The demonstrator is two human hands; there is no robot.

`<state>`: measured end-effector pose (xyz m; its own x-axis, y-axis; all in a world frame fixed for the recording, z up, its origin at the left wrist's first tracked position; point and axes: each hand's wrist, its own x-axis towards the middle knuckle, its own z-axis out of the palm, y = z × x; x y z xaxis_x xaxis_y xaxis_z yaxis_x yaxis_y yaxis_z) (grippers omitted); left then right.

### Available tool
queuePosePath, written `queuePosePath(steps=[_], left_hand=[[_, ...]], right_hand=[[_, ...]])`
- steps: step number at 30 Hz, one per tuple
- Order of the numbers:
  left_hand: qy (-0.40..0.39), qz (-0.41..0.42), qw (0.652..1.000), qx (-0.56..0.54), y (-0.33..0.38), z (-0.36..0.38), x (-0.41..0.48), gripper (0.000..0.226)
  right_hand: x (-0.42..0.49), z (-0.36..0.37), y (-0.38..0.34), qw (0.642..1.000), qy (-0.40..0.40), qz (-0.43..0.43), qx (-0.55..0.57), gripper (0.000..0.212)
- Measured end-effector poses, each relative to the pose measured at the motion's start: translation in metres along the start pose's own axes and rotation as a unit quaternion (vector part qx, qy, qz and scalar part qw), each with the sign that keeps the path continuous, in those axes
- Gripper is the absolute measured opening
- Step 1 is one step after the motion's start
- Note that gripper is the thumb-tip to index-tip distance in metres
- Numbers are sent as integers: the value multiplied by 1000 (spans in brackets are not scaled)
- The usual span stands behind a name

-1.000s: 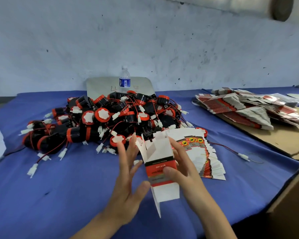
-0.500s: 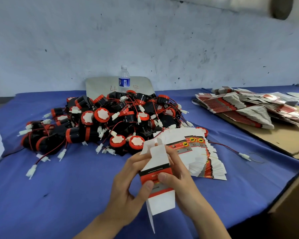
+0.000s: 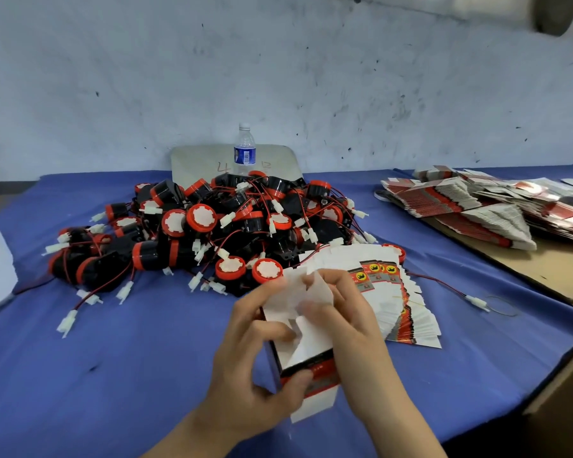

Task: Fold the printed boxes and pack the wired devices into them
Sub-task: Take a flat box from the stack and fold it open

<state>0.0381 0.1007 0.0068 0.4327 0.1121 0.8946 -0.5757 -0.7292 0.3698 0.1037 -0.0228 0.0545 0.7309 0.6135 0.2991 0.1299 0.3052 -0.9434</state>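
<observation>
Black-and-red devices point(image 3: 212, 226) with white plugs, blue tablecloth point(image 3: 129, 358), white box point(image 3: 306, 345) banded red.

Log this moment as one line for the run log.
stage: folding flaps | left hand: holds printed box | right hand: folds flap | wired devices: unpacked

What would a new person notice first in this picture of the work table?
Most striking is the big pile of black and red wired devices in the middle of the blue table, with a water bottle upright behind it. Nearest the camera, the left hand and the right hand hold one printed box and work its white flaps. Flat boxes lie fanned just to the right of the hands.
</observation>
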Motion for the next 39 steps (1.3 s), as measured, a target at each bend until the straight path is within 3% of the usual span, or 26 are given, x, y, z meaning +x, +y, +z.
queuePosePath(steps=[5, 8, 9, 13, 16, 19, 22, 29, 31, 35, 39], left_hand=[[-7, -25, 998, -59, -1, 0, 1, 76], [-8, 38, 999, -5, -1, -2, 3, 56], [-11, 56, 998, 9, -1, -2, 3, 48], [-24, 75, 995, 64, -1, 0, 1, 26], [-24, 68, 995, 67, 0, 0, 1, 27], [-4, 63, 996, 56, 2, -1, 2, 29], [26, 51, 998, 17, 6, 1, 3, 43], [-2, 66, 998, 18, 0, 1, -1, 71], [2, 64, 998, 12, -3, 1, 0, 72], [26, 64, 998, -4, -9, 0, 1, 76], [-1, 74, 997, 10, -12, 3, -3, 103]], right_hand=[[-2, 5, -1, 994, 6, -75, -77, 43], [-2, 5, 0, 985, 13, -120, -120, 20], [-2, 5, 0, 987, 12, -116, -110, 15], [-2, 1, 1, 993, 27, -85, -74, 48], [-2, -1, 1, 996, 22, -54, -60, 26], [-3, -6, 1, 999, -48, 25, -10, 28], [-4, -10, 0, 993, -98, 65, -11, 45], [-2, -8, -3, 981, -130, 1, -142, 59], [-1, -9, -2, 985, -125, -1, -119, 61], [1, -19, 0, 992, -96, 76, 29, 56], [0, -26, 2, 986, -117, 115, -29, 61]])
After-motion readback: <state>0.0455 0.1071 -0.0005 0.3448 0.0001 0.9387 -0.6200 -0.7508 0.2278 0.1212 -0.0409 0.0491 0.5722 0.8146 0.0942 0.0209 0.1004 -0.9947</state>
